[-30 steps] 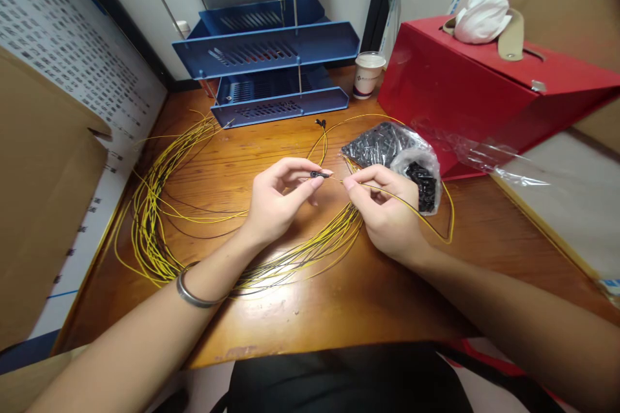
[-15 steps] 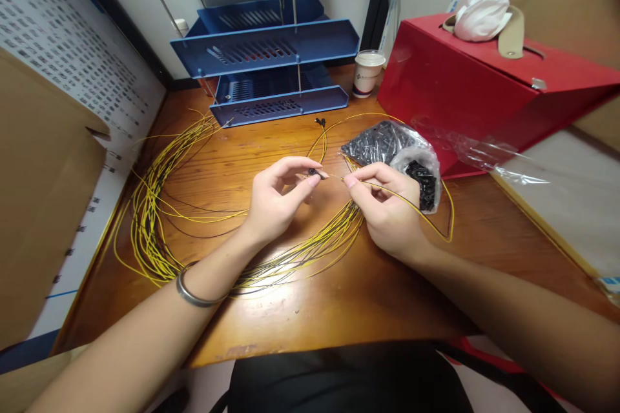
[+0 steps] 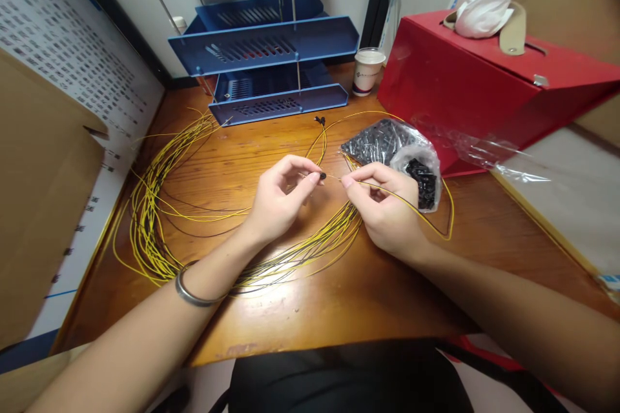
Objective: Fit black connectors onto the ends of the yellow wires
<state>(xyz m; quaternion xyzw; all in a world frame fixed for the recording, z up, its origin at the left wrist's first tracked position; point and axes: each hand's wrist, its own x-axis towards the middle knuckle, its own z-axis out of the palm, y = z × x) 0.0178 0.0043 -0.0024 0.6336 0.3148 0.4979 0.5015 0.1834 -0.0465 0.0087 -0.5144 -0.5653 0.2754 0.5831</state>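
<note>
My left hand [image 3: 278,203] pinches a small black connector [image 3: 322,175] between thumb and fingertips. Just to its right, my right hand [image 3: 385,210] pinches the end of a thin yellow wire [image 3: 426,218], whose bare tip points at the connector. That wire loops away to the right round the hand. Both hands hover over a wooden desk [image 3: 339,297], above a large coil of yellow wires [image 3: 155,226] that spreads left. A clear plastic bag of small black parts [image 3: 394,145] lies right behind my right hand.
A blue stacked letter tray [image 3: 271,71] stands at the back, a paper cup [image 3: 367,72] beside it. A red box [image 3: 484,90] with a white tissue on top fills the right. Cardboard [image 3: 39,206] leans at the left. Clear plastic film [image 3: 484,155] trails off the box.
The connector has turned a little in my left fingertips, and both hands have shifted slightly. The wire tip stays close to the connector.
</note>
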